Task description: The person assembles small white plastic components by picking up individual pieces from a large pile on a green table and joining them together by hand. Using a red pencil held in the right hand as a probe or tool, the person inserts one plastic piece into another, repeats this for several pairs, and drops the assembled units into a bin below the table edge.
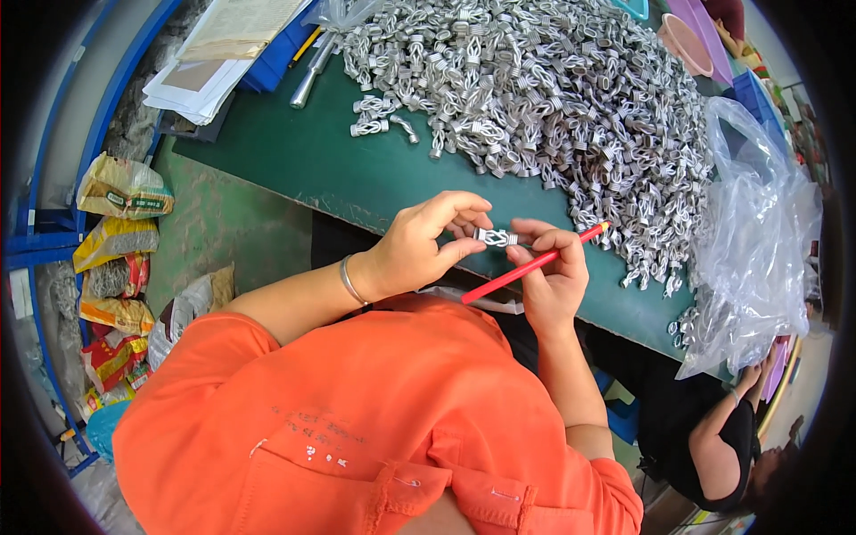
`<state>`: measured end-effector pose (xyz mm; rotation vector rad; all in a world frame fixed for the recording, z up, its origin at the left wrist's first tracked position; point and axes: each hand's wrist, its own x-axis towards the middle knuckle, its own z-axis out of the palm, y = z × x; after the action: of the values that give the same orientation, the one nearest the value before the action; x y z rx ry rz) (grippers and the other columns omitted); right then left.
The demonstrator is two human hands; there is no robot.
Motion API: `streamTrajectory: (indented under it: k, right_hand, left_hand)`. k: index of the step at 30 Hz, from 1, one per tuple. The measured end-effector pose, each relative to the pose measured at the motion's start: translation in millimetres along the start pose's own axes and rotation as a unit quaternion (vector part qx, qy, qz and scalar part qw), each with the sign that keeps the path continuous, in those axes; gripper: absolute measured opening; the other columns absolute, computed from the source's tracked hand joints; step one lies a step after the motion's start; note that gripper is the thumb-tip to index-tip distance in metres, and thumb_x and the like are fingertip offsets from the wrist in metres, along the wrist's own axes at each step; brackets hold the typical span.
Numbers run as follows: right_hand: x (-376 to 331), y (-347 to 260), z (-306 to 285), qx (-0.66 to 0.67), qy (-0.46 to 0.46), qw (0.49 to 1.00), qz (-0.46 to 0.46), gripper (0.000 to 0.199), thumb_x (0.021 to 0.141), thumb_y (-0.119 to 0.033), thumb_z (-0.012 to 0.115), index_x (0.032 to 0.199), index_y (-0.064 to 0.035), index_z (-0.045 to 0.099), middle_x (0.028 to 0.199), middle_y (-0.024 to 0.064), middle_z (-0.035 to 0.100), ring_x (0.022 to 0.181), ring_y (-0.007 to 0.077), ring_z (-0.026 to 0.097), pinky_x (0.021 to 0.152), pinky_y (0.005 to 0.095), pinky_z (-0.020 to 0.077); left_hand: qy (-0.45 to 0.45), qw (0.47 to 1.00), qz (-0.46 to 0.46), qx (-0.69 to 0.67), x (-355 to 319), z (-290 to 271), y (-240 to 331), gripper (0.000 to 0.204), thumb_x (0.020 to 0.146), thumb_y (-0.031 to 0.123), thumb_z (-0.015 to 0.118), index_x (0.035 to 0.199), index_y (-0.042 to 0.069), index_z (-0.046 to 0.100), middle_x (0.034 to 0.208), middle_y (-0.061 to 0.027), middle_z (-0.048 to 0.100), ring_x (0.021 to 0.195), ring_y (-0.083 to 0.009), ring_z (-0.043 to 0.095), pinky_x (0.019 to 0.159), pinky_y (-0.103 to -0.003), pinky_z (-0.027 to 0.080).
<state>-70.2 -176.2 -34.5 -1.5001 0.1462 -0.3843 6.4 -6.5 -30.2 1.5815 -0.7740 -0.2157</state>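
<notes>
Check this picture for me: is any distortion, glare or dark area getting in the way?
Head view: black fisheye rim swallows the corners, and the blue rack frame bends near it; head view: pale glare streaks the clear plastic bag, and glints scatter over the metal pile; head view: the held silvery part is small, but its looped shape reads.

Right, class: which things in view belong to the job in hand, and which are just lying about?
Seem to belong:
small silver metal piece, between left grip and right grip
red pencil-like stick, in the right grip
heap of similar pieces
green table

Apparently lying about:
papers
silver tapered tool
sacks at left
clear plastic bag
</notes>
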Motion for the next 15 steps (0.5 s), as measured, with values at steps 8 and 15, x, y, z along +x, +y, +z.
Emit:
streamTrajectory:
  k: [8, 15]
  right_hand:
    - [8, 2, -5, -0.056, -0.024, 0.991, -0.122, 0.03, 0.072, 0.012, 0.068, 0.082, -0.0035, 0.044, 0.096, 0.0161, 0.062, 0.081, 0.0169, 0.061, 0.068, 0.026, 0.0499]
    - [2, 21, -16, -0.205, 0.052, 0.958, -0.192, 0.021, 0.073, 0.007, 0.066, 0.081, -0.0024, 0.049, 0.088, 0.0153, 0.063, 0.076, 0.0252, 0.062, 0.068, 0.0312, 0.0496]
  left_hand:
    - [0.011, 0.998, 0.038, 0.039, 9, -4, 4, 0.025, 0.076, -0.008, 0.065, 0.098, -0.003, 0.057, 0.096, -0.0111, 0.058, 0.08, -0.0137, 0.059, 0.07, -0.026, 0.051]
    - [0.014, 0.935, -0.192, -0.298, 52, -13, 20, 0.01, 0.08, -0.005, 0.061, 0.09, -0.006, 0.059, 0.093, -0.0106, 0.057, 0.074, -0.018, 0.062, 0.067, -0.029, 0.053]
